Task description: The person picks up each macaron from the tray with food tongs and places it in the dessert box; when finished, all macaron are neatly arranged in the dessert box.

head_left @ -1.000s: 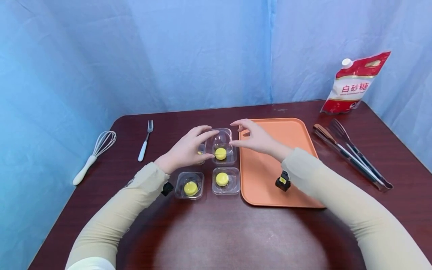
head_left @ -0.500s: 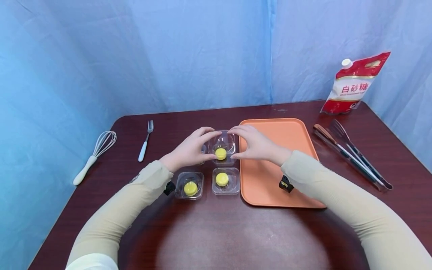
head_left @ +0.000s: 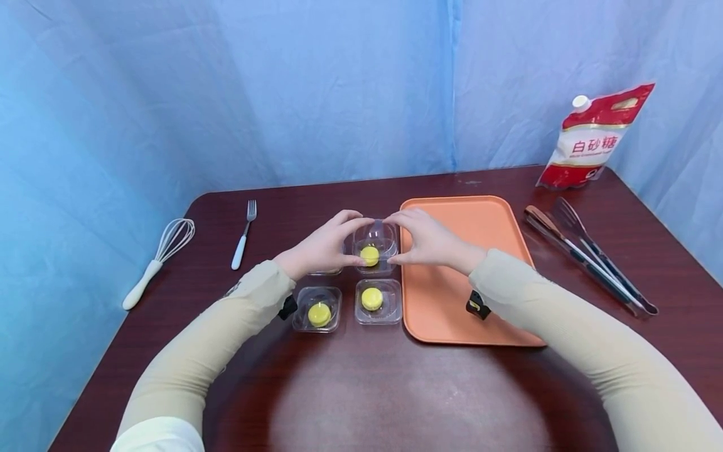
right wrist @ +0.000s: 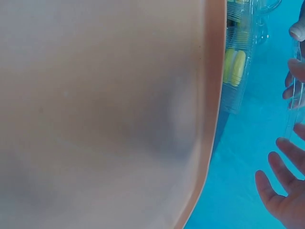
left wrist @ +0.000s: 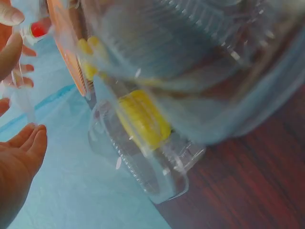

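Between both hands is a clear plastic lid (head_left: 377, 233), held above the back right clear box (head_left: 375, 269), which contains a yellow macaron (head_left: 369, 255). My left hand (head_left: 324, 247) grips the lid's left edge with thumb and fingers. At its right edge, my right hand (head_left: 433, 242) does the same. Both wrist views show the thin lid (right wrist: 294, 107) edge-on between fingertips. Two more boxes stand in front, each with a yellow macaron: front left box (head_left: 305, 324) and front right box (head_left: 393, 314). Behind my left hand, another box (head_left: 327, 272) is mostly hidden.
An orange tray (head_left: 460, 307) lies right of the boxes, under my right forearm. Tongs (head_left: 593, 260) lie farther right, with a red and white sugar bag (head_left: 590, 144) standing behind. On the left are a fork (head_left: 244, 235) and a whisk (head_left: 158, 263).
My right hand has come left and slightly down to the lid's right edge. The lid has shifted slightly right and down above the back right box. Left hand moved slightly right.
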Tool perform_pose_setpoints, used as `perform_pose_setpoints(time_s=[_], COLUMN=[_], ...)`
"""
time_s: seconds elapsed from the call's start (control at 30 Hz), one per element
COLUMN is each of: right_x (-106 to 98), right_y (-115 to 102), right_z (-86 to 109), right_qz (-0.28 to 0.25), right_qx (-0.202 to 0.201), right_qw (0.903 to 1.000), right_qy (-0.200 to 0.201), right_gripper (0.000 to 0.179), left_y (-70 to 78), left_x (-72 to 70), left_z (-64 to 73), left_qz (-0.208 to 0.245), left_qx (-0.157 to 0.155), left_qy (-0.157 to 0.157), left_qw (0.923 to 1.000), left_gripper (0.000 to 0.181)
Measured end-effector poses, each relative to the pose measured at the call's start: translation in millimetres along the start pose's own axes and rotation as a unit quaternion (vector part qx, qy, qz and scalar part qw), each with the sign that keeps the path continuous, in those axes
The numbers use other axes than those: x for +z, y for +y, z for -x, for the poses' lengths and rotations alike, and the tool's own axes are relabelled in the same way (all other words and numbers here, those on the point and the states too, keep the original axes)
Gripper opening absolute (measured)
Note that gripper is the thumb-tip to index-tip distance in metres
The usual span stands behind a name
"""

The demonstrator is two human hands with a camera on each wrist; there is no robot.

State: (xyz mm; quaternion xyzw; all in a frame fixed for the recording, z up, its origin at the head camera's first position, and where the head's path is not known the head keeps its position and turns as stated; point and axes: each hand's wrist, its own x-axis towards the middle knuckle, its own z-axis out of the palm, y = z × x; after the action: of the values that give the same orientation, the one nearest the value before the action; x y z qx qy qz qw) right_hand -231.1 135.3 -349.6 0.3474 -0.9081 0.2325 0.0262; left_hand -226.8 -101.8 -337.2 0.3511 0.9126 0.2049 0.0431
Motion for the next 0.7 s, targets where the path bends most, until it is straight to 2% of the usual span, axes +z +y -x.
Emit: perform_pose_setpoints(time_s=[0.17,0.43,0.7], right_x=[0.1,8.2,9.7], right_y=[-1.3,1.8,1.5], right_z=[0.1,-2.5,-2.1], right_qz=[0.000,0.002,-0.002], right_qx=[0.025,0.054,0.054], right_qw=[0.9995,0.9973,0.9960], right_qy=[-0.020,-0.049,-0.071], right_gripper=[0.071,0.070,0.070], left_y=[0.1,-2.2,-1.9], left_x=[-1.6,1.0,4.0], left_z=[-5.7,-14.4,-17.5], left_qz=[0.007,-0.011,-0.014], left_qx=[-0.023,-0.034,-0.047], left_qy=[-0.035,-0.083,-0.117], left_qw=[0.9991,0.9959,0.9919], left_gripper=[0.072,0.071,0.074])
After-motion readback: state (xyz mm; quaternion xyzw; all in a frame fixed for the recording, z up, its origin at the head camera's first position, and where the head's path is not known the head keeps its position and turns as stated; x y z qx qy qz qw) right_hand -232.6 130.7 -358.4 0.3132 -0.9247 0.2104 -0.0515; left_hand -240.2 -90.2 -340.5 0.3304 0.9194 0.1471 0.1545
